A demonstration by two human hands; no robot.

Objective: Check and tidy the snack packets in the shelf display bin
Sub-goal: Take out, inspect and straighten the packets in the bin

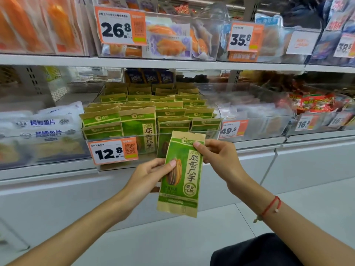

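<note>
Green-and-tan paper sunflower-seed packet (180, 175) held upright just in front of the clear plastic display bin (217, 114), long axis twelve to six. Left hand (148, 177) pinching its nine o'clock edge, right hand (217, 156) pinching near the top at two o'clock. Bin's remaining packets at twelve o'clock.

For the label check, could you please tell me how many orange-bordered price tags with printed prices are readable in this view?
6: the orange-bordered 26.8 tag and 35.8 tag and 38.5 tag on the upper shelf; 12.8 tag, 49.8 tag, 16.9 tag below. Further blurred tags at far right may be uncounted.
</note>
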